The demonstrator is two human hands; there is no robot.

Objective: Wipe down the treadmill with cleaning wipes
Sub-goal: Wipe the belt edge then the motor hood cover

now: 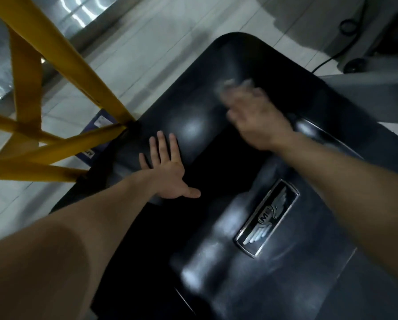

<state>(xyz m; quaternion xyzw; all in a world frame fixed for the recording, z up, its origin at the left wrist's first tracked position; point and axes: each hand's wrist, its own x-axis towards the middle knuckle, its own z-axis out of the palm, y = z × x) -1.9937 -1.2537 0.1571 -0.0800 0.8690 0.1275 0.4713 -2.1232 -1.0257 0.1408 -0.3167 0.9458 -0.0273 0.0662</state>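
The left hand [168, 172] lies flat and empty on the treadmill cover [193, 107]. The blurred right hand [255, 118] perhaps presses a wipe [230, 85], grip unclear. The winged badge [267, 218] shows "M".

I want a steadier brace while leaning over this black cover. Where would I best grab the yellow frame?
Probably the long slanted yellow bar, just above where it meets the black cover. Come from the cover side with the left hand, which lies flat close by; the bar is straight and free all round there, so fingers can wrap it.
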